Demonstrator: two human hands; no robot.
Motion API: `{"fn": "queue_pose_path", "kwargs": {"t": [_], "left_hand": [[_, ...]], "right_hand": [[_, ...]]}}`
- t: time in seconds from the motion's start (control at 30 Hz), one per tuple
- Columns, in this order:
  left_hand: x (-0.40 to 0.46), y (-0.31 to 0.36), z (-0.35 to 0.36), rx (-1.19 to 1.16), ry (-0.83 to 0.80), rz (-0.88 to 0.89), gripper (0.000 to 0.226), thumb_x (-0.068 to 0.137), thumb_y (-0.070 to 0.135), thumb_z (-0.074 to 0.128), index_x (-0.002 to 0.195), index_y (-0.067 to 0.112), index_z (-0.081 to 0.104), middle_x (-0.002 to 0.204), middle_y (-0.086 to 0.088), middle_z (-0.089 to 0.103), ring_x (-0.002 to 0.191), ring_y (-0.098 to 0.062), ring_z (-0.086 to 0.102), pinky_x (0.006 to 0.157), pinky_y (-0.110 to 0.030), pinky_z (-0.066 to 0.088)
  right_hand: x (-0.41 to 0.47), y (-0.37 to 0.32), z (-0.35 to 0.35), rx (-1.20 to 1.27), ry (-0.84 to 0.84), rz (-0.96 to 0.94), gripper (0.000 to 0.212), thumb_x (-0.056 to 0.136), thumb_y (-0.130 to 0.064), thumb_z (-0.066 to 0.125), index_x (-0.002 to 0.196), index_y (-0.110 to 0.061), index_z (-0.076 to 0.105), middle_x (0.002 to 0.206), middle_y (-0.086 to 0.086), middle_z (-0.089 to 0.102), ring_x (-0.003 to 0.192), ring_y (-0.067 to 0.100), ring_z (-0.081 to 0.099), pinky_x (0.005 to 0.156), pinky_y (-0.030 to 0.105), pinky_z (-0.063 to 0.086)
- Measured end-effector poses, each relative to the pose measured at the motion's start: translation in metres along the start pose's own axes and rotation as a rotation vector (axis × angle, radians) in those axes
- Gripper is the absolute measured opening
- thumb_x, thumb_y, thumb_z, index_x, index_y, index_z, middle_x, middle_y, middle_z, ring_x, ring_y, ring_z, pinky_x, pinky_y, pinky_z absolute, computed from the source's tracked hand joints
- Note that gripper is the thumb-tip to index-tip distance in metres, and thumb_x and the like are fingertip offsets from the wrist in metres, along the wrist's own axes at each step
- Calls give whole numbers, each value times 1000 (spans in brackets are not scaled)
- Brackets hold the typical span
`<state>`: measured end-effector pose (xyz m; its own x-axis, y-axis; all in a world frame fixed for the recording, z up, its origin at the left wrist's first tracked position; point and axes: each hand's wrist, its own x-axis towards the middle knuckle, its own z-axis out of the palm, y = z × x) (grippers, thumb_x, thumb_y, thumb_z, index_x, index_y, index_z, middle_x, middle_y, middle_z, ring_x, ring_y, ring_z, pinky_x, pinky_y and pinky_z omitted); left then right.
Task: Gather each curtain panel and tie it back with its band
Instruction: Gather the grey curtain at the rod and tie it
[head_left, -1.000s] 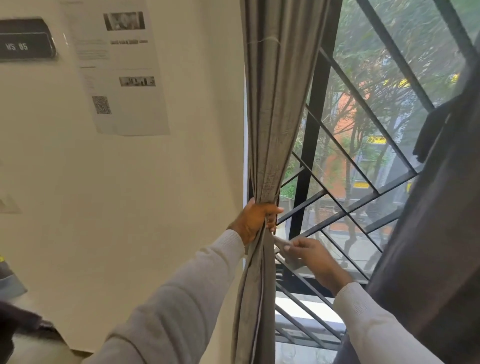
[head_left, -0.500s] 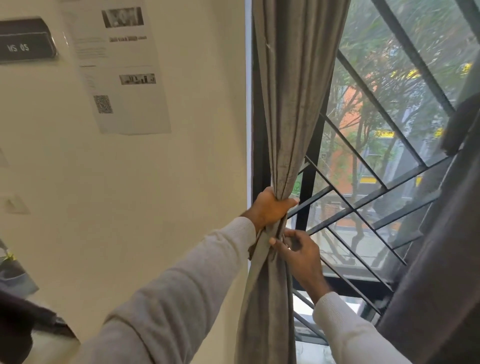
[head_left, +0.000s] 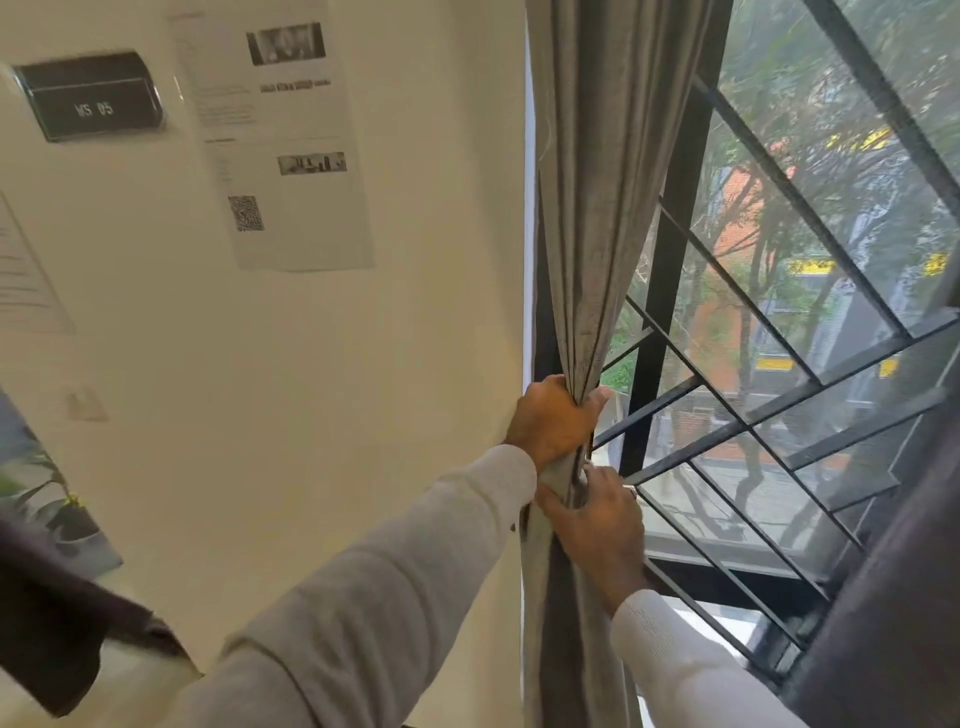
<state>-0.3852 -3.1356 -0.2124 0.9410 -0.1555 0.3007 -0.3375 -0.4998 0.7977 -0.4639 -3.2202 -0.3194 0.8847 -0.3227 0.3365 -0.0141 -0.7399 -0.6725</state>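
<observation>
The left hand (head_left: 553, 422) clenches the bunched curtain (head_left: 597, 208). At its five o'clock, the right hand (head_left: 597, 519) grasps the band (head_left: 556, 475) against the curtain.

The grey curtain panel (head_left: 602, 208) hangs bunched into narrow folds, cinched inside the left hand (head_left: 553, 423); its band (head_left: 555, 475) wraps just below, under the right hand (head_left: 597, 525).

matt grey cloth curtain (head_left: 597, 218), black metal grille (head_left: 779, 415)
</observation>
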Motion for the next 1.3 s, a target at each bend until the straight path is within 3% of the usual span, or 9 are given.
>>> {"fn": "queue_pose_path", "kwargs": {"t": [0.1,0.23,0.43,0.53,0.73,0.87,1.03,1.13,1.3], "left_hand": [[-1,2,-5,10,-13,-3,53,97,69,62,125,26,71,114,4,74,102,-23,71,93,-37,64],[-2,-1,-18,-135,-300,41,28,93,61,75,95,34,69,95,1,72,94,-21,73,89,-39,65],[-18,-57,-47,-247,-640,17,55,85,49,89,133,38,65,138,5,70,132,-19,65,115,-42,52],[-37,-90,-43,-143,-567,-159,62,83,36,94,135,41,61,144,3,62,131,-19,62,113,-41,54],[-66,-116,-24,-234,-209,-341,23,86,15,89,100,5,73,95,-23,76,88,-34,78,86,-59,66],[-88,-103,-21,-372,-245,-415,20,91,14,86,86,5,69,79,-13,71,68,-21,71,74,-41,63],[-110,-75,-16,-966,-510,-385,15,102,17,69,103,6,79,107,-19,75,98,-29,73,97,-44,60],[-113,-56,-2,-1262,-453,-401,25,104,14,62,109,-2,80,107,-22,75,92,-27,77,81,-34,64],[-104,-41,25,-1346,-169,-370,31,101,12,64,118,-11,74,112,-31,76,97,-33,79,87,-38,66]], "right_hand": [[0,-2,-3,-20,-7,-61,34,101,-57,51,90,-27,62,86,-10,59,78,13,60,73,26,50],[8,6,-12,-26,-82,-46,36,103,-46,55,74,-26,61,73,-6,60,64,12,61,56,22,44],[6,16,-28,62,-87,-22,33,100,-40,62,71,-24,66,70,-5,63,63,13,61,54,23,42],[8,20,-30,76,-93,-15,33,98,-43,65,72,-23,69,68,-6,64,62,12,63,54,27,48],[7,22,-28,39,-84,-10,35,95,-45,66,71,-20,70,66,-5,65,60,13,62,57,37,56],[4,25,-28,81,-80,-1,33,96,-43,67,71,-20,70,66,-4,66,60,14,64,60,39,60],[0,31,-31,75,-114,-32,27,96,-34,72,71,-26,66,70,-6,65,65,12,63,59,29,54],[-8,34,-28,123,-127,-68,34,99,-39,70,68,-28,62,66,-8,63,61,7,61,55,22,47],[-22,37,-32,174,-107,-98,36,98,-44,71,68,-25,64,66,-8,64,64,2,62,54,10,43]]}}
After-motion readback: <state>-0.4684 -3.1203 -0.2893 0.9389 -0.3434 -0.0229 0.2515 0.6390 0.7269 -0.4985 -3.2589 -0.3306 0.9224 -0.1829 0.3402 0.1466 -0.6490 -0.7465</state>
